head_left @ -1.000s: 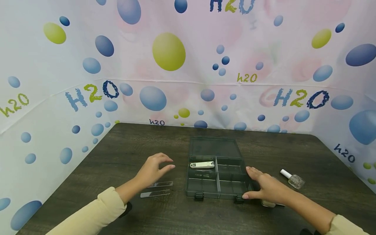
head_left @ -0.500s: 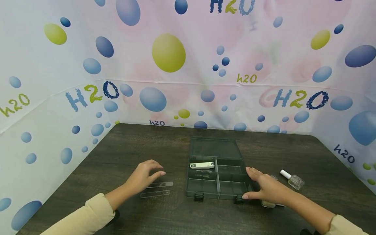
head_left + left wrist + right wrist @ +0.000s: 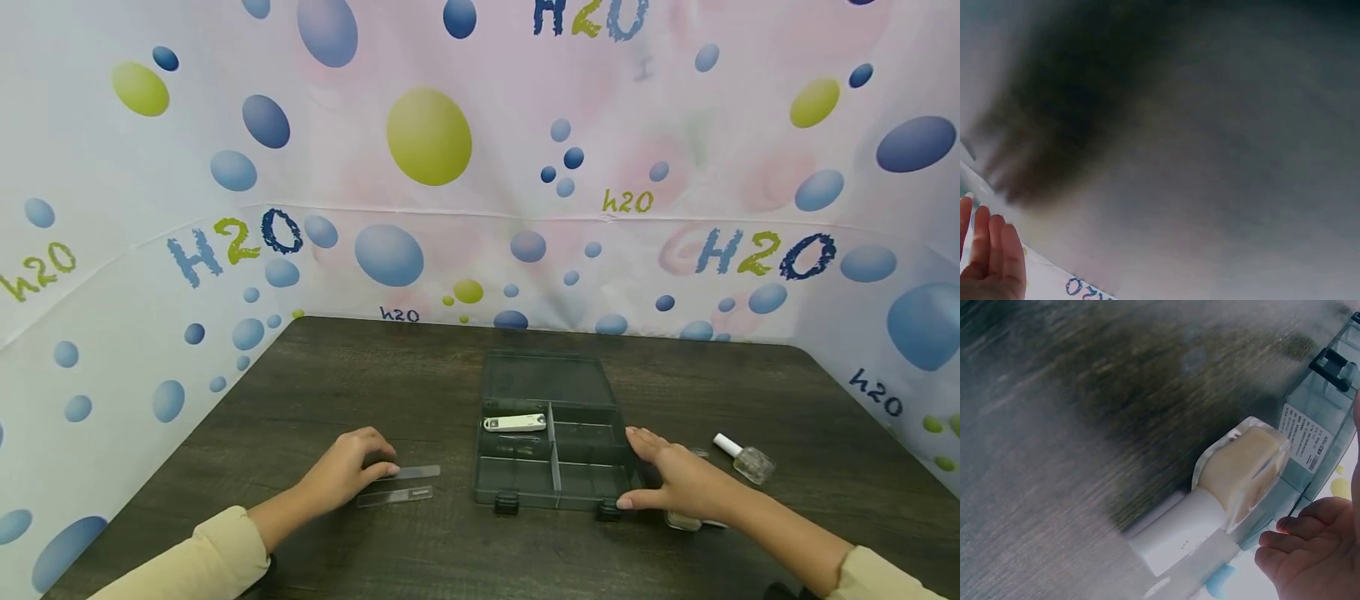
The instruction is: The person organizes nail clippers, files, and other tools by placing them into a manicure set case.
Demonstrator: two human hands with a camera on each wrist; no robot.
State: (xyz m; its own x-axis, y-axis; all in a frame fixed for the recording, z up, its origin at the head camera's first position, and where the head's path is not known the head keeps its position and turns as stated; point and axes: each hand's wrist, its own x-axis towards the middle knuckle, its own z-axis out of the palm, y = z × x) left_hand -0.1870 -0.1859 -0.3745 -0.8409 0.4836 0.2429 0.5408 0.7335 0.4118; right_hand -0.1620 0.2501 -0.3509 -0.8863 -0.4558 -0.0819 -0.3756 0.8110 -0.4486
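In the head view my left hand [image 3: 351,468] is low over the left of the table, thumb and fingertips right at the left end of a narrow clear strip [image 3: 418,472]. A second clear strip [image 3: 395,497] lies just in front. My right hand [image 3: 686,482] rests along the right side of a grey see-through divided box [image 3: 517,498], thumb by its front latch, fingers against the side wall. The lid lies open at the back. A white nail clipper [image 3: 515,423] sits in the back left compartment, with thin metal pieces [image 3: 519,438] beside it. The left wrist view is mostly blurred.
A clear nail polish bottle [image 3: 753,465] with a white cap lies right of the box. A beige nail polish bottle [image 3: 1241,469] lies under my right hand, largely hidden in the head view. A bubble-printed curtain [image 3: 525,192] stands behind the dark wooden table [image 3: 420,367].
My left hand has moved left and down, from beside the box to the far clear strip. My right hand has stayed at the box.
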